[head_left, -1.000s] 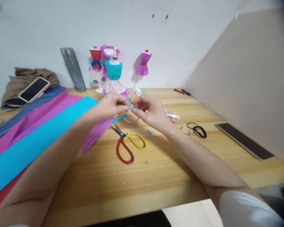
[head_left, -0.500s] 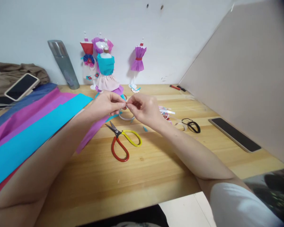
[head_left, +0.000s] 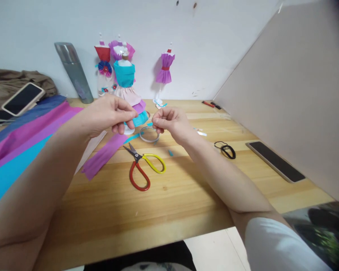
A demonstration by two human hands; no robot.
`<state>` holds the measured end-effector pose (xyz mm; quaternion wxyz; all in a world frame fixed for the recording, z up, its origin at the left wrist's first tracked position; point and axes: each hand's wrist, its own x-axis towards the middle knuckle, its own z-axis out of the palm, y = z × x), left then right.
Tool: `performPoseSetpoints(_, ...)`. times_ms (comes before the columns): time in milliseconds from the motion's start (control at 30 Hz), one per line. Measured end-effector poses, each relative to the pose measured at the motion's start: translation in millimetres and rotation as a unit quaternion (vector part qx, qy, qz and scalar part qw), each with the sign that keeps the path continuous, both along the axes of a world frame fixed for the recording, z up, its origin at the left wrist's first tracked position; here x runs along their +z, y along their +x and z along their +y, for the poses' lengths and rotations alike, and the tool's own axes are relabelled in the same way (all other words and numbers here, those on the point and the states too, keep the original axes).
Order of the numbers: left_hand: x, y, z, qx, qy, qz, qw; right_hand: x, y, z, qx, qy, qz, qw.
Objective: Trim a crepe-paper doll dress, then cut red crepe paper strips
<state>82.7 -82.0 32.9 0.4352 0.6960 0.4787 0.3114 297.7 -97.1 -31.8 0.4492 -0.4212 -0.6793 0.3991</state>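
Note:
My left hand point(head_left: 110, 114) is raised over the table with thumb and index finger pinched together; anything between them is too small to make out. Facing it across a short gap, my right hand point(head_left: 169, 122) is pinched the same way, and its contents are hidden too. Behind the left fingers stands a small dress form point(head_left: 124, 75) in a teal top with a pale pink, purple and teal tiered skirt. A roll of tape point(head_left: 149, 141) lies just below the right fingertips. Nearer me are open scissors point(head_left: 136, 156) with one red and one yellow handle.
More dressed forms stand by the wall, one in a purple dress point(head_left: 166, 68). Fabric strips, including a purple one point(head_left: 104, 156), lie at left beside a phone point(head_left: 24, 98) and a bottle point(head_left: 75, 73). Black hair ties point(head_left: 228, 151) and another phone point(head_left: 277, 161) lie at right.
My hands have drawn apart from where their fingertips met, the left one moving left and slightly up. The view has shifted a little.

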Motion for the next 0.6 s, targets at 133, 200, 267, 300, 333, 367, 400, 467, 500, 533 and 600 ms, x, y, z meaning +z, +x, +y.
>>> performPoseSetpoints(133, -2.4, 5, 2, -0.020, -0.035, 0.034, 0.999, -2.3, 0, 2, 0.018, -0.056, 0.033, 0.998)
performPoseSetpoints(200, -8.5, 10, 2, -0.042, -0.053, 0.029, 0.997, -3.1, -1, 2, 0.024, -0.069, 0.037, 0.997)
performPoseSetpoints(267, -15.7, 14, 0, -0.065, -0.065, 0.022, 0.996, -3.1, -3, 2, 0.032, -0.072, 0.033, 0.996)
performPoseSetpoints(300, -19.1, 16, -2, -0.071, -0.067, 0.021, 0.995, -3.0, -4, 1, 0.038, -0.072, 0.029, 0.996)
performPoseSetpoints(333, -22.2, 17, -3, -0.074, -0.069, 0.023, 0.995, -2.8, -5, 0, 0.043, -0.072, 0.025, 0.996)
performPoseSetpoints(367, -24.9, 18, -6, -0.074, -0.068, 0.025, 0.995, -2.6, -5, -1, 0.047, -0.073, 0.020, 0.996)
performPoseSetpoints(400, -27.2, 19, -8, -0.072, -0.064, 0.026, 0.995, -2.5, -6, -2, 0.051, -0.073, 0.016, 0.996)
performPoseSetpoints(467, -31.0, 18, -12, -0.065, -0.056, 0.018, 0.996, -2.6, -8, -4, 0.058, -0.070, 0.009, 0.996)
performPoseSetpoints(500, -32.5, 16, -14, -0.063, -0.055, 0.013, 0.996, -2.9, -8, -5, 0.063, -0.068, 0.006, 0.996)
performPoseSetpoints(533, -34.0, 15, -15, -0.060, -0.059, 0.007, 0.996, -3.3, -9, -6, 0.070, -0.066, 0.003, 0.995)
performPoseSetpoints(600, -37.1, 11, -18, -0.058, -0.075, -0.005, 0.995, -4.6, -10, -6, 0.083, -0.065, -0.004, 0.994)
